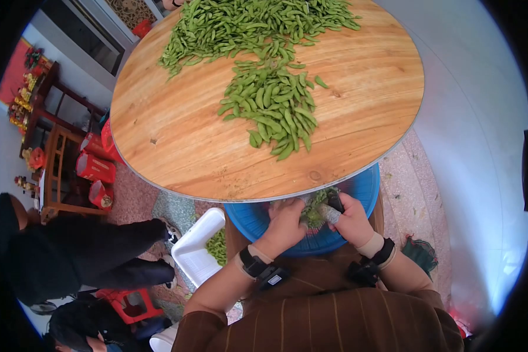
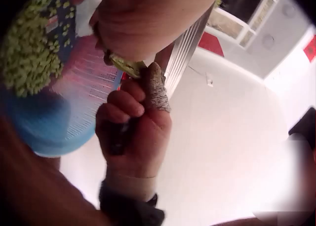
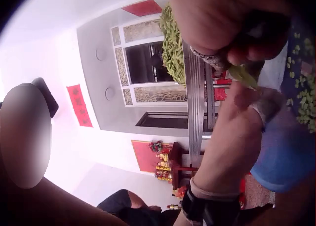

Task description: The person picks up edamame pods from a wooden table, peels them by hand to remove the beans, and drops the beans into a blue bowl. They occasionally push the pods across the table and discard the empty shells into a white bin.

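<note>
Below the near edge of the round table, both hands meet over a blue basin (image 1: 366, 186). My left hand (image 1: 286, 222) pinches a green bean pod (image 3: 243, 76), and a pale cover wraps one of its fingers. Opposite it, my right hand (image 1: 354, 222) curls its fingers round a dark object (image 2: 117, 136), whose kind is mostly hidden in the fist. A grey knitted sleeve (image 2: 158, 95) covers the right thumb, its tip right at the pod. Many shelled green beans (image 2: 29, 58) lie in the basin beside a pink slotted surface (image 2: 91, 70).
Green pods lie in a large heap (image 1: 234, 29) and a smaller pile (image 1: 273, 102) on the wooden table (image 1: 176, 141). A white tub (image 1: 188, 246) with green pieces stands at left. Another person (image 1: 70, 246) is beyond it, near a red stool (image 1: 136, 305).
</note>
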